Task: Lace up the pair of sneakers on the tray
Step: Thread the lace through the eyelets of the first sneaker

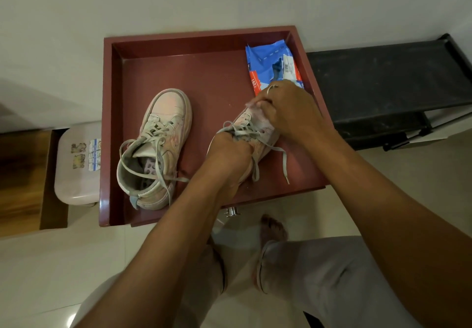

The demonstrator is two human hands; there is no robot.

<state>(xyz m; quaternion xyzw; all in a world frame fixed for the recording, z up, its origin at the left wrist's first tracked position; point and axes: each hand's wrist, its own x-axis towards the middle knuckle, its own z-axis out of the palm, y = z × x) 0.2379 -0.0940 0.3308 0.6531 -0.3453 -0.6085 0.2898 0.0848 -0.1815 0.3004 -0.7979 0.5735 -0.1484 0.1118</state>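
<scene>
Two pale pink high-top sneakers lie on a dark red tray [178, 72]. The left sneaker [158, 143] lies alone, toe pointing away, its grey laces threaded and loose at the top. My left hand [229, 154] grips the right sneaker [263, 136] at its collar. My right hand [288, 110] curls over that sneaker's toe and holds it. The right sneaker's grey lace [283, 161] crosses the eyelets, and its loose ends trail onto the tray.
A blue and white plastic packet [270, 67] lies in the tray's far right corner. A black shelf [383, 77] stands to the right. A pale stool [76, 164] and a wooden unit [23, 179] stand to the left. My legs and a bare foot [273, 228] are below the tray.
</scene>
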